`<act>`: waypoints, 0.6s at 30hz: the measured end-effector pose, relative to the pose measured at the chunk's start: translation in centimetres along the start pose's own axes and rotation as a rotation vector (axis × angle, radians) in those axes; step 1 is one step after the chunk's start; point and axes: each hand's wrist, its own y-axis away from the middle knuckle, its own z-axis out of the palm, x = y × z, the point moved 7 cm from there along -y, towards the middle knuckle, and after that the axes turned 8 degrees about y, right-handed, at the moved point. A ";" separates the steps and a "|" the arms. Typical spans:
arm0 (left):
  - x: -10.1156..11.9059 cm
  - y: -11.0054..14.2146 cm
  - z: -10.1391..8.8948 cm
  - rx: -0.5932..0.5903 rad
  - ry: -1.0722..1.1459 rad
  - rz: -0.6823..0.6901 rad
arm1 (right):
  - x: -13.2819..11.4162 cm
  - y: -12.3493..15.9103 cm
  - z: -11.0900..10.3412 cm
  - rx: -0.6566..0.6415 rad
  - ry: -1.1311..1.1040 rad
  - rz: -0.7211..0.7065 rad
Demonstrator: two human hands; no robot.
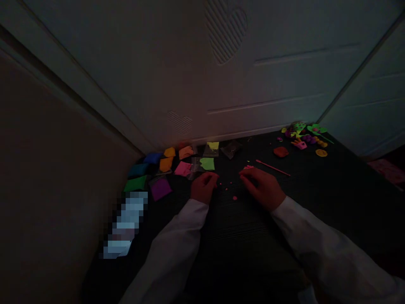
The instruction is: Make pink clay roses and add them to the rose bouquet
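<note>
White sleeves [325, 245] reach in from the bottom of your view, over a dark table [240, 240] with a faint grain. Off to your left lies a pale, bright oblong [126, 228], blurred into blocks too coarse to read.

Between your hands, slightly on your side of them, sits a small pink disc [234, 198], flat and roundish. Just beyond it, tiny pink crumbs [226, 189] are scattered, uneven in size. Your left hand [203, 188] is curled, its fingertips drawn together near the crumbs; you cannot tell whether anything is pinched there. Your right hand [264, 188] is half curled, thumb and fingers close together; whether it grips something cannot be made out. Right at its far side is a little heap of pink bits [248, 167], partly hidden by your fingers.

Past that hand, a thin pink stick [273, 167] lies at a slant. Beyond your left hand are coloured packets: purple [160, 188], green, blue, orange, pink [183, 169] and lime [207, 164], with a dark packet [231, 149] at the end. Farther right come a red lump [281, 152], a yellow disc [321, 153] and a cluster of bright shapes [297, 133]. Behind everything stands a pale panel [284, 84] with ribbed hearts [226, 31].
</note>
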 end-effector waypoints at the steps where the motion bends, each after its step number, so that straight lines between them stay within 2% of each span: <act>1: 0.2 0.0 0.1 -0.001 -0.027 0.004 | 0.1 0.0 -0.2 0.008 0.003 -0.007; 8: 0.0 0.0 0.1 -0.058 -0.139 0.018 | 0.8 0.0 -0.9 -0.001 0.003 0.022; 14: -0.1 0.0 -0.1 -0.069 -0.154 0.001 | 0.3 0.0 -0.9 -0.024 -0.022 -0.014; 18: -0.1 0.1 0.0 -0.091 -0.151 -0.007 | 0.2 -0.1 -0.9 -0.046 -0.019 0.012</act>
